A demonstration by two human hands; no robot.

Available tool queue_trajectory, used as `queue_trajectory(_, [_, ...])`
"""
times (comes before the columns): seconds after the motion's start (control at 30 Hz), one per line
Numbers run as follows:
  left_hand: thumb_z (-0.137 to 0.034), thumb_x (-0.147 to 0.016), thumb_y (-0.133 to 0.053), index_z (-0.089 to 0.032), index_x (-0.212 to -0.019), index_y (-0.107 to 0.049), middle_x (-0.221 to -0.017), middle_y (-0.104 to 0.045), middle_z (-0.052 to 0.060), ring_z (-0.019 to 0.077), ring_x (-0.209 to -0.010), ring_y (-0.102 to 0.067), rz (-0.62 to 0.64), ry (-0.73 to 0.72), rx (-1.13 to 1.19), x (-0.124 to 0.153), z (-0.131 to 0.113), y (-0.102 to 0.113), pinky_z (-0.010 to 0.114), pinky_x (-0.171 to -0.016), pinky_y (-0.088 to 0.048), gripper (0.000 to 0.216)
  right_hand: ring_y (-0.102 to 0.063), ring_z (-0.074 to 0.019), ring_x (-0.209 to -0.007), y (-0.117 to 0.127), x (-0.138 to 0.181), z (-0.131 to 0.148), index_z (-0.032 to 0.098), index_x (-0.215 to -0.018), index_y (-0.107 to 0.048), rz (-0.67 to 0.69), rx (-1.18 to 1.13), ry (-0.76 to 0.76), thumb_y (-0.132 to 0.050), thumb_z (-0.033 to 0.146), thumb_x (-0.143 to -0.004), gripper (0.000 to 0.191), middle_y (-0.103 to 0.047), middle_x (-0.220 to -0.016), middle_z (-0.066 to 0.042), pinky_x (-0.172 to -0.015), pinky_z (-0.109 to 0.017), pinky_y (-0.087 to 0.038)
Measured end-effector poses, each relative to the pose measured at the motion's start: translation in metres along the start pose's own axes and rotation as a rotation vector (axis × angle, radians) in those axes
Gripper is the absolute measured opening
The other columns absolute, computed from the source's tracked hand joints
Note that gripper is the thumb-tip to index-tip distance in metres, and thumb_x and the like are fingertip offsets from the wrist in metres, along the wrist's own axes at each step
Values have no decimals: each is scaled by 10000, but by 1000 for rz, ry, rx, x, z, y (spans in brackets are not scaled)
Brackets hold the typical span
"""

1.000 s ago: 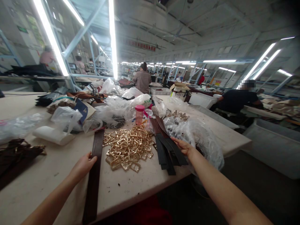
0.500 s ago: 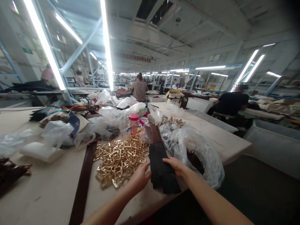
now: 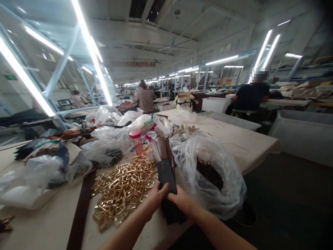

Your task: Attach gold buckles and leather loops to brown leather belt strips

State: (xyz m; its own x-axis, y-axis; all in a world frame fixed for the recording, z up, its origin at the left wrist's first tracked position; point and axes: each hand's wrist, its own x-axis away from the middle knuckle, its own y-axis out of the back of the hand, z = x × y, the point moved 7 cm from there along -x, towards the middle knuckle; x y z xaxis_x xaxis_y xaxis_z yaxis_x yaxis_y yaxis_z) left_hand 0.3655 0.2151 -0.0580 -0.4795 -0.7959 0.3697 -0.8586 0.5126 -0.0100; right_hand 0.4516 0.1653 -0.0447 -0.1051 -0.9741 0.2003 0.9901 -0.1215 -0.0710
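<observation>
A bundle of dark straps (image 3: 166, 171), black toward me and brown at the far end, is gripped between my two hands near the table's front edge. My left hand (image 3: 155, 198) closes on its left side, thumb on top. From the right, my right hand (image 3: 182, 202) clasps it with the thumb also on top; the other fingers are mostly hidden beneath. Just left of the bundle lies a heap of gold metal buckles (image 3: 125, 189). A clear plastic bag (image 3: 221, 166) holding dark brown pieces sits to the right.
A pink-lidded jar (image 3: 137, 142) stands behind the buckles. On the left a long brown strip (image 3: 82, 211) lies on the table (image 3: 234, 140), with plastic bags (image 3: 111, 139) beyond. A white bin (image 3: 301, 135) is at right. Two people sit farther off.
My hands have drawn closer together around the strap bundle, which is now squeezed narrower, its brown ends more stacked. The view has turned slightly right.
</observation>
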Motion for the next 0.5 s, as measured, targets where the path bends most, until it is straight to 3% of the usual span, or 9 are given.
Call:
queue_trajectory(0.1, [-476, -706, -624, -172, -1058, -570, -958, -676, 76, 233, -950, -611, -10, 70, 15, 9, -8, 2, 266, -794, -470, 468, -593, -258, -963, -18, 6, 16, 150, -1128, -508, 19, 298, 167, -562, 217, -664, 471, -633, -1050, -109, -806, -354, -468])
queue_trajectory(0.3, [-437, -708, -643, -198, -1095, -553, -839, -687, 34, 232, -859, -632, 13, 163, 121, 16, -16, 10, 264, -680, -483, 463, -602, -341, -941, -42, 17, 22, 131, -1202, -421, 57, 665, 113, -552, 299, -664, 578, -605, -1053, -173, -770, -425, -460])
queue_trajectory(0.5, [-375, -742, -612, -148, -851, -617, -658, -665, 17, 188, -661, -631, 56, 273, 249, 21, -16, 10, 265, -651, -497, 252, -550, -336, -1042, -50, 21, 35, 114, -1222, -399, 108, 649, 195, -524, 268, -679, 578, -538, -1148, -191, -854, -420, -433])
